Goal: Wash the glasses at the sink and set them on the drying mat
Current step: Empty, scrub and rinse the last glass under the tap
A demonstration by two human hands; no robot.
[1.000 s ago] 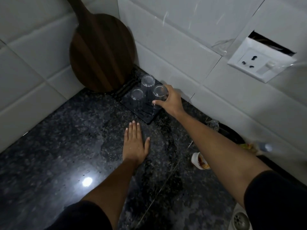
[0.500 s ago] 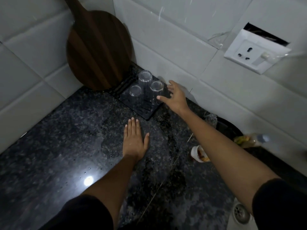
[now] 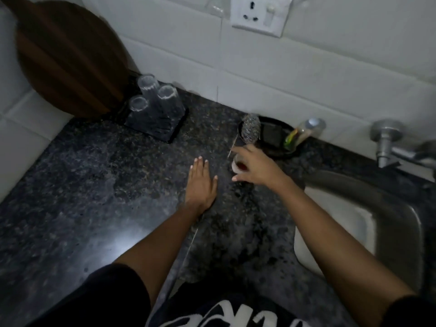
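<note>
The right hand curls its fingers around a small cup of dark liquid on the granite counter. The left hand lies flat and open beside it. Three upturned glasses stand on the drying mat.

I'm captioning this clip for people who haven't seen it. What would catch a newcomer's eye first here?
Three clear glasses stand upside down on a dark drying mat in the counter's back corner, beside a round wooden board leaning on the tiles. Nearer the sink, the right hand reaches over a small cup holding something dark, while the left hand rests flat on the granite.
</note>
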